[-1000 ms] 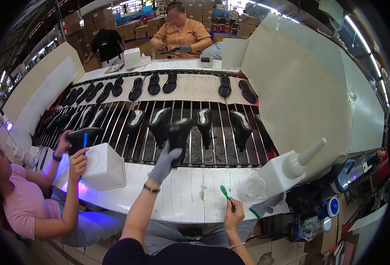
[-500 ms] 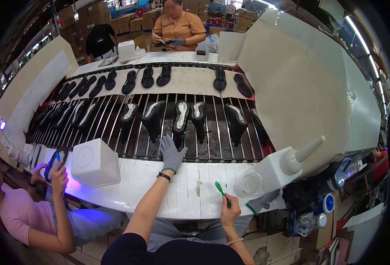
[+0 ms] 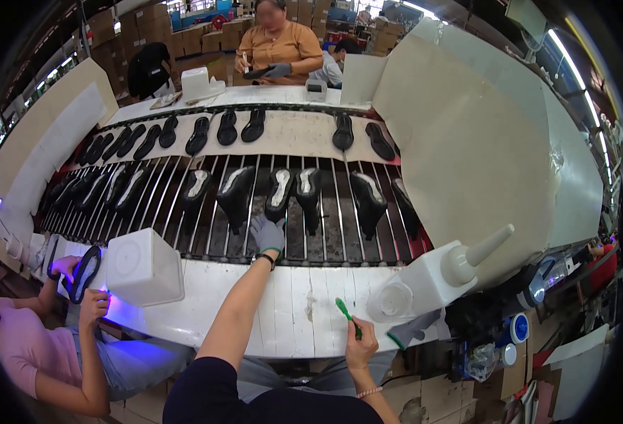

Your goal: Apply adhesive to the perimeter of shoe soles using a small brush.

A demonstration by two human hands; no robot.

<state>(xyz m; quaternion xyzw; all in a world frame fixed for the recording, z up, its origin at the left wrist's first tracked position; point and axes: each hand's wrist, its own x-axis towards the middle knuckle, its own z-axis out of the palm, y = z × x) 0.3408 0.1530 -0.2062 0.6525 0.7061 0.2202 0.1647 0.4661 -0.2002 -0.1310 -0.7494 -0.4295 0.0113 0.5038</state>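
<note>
My left hand (image 3: 267,234), in a grey glove, reaches over the near edge of the roller rack. Its fingers and thumb close round the lower end of a black shoe upper (image 3: 279,192) with a white-coated bottom; the hand partly hides that end. My right hand (image 3: 361,345), bare, grips a green brush (image 3: 345,311) above the white table (image 3: 294,311), bristle end tilted up and left. Similar uppers stand beside the held one, including a close neighbour (image 3: 308,187) on its right and another (image 3: 235,198) on its left.
Black soles (image 3: 253,125) lie on a pale strip behind the rollers. A white tub (image 3: 142,268) stands left; a white nozzle bottle (image 3: 438,275) and grey glove (image 3: 417,328) lie right. A co-worker at left holds a sole (image 3: 85,274); another person (image 3: 283,42) works opposite.
My left hand has moved forward onto the lower end of the shoe upper, its fingers closing round it. My right hand keeps hold of the brush. The whole view has shifted slightly.
</note>
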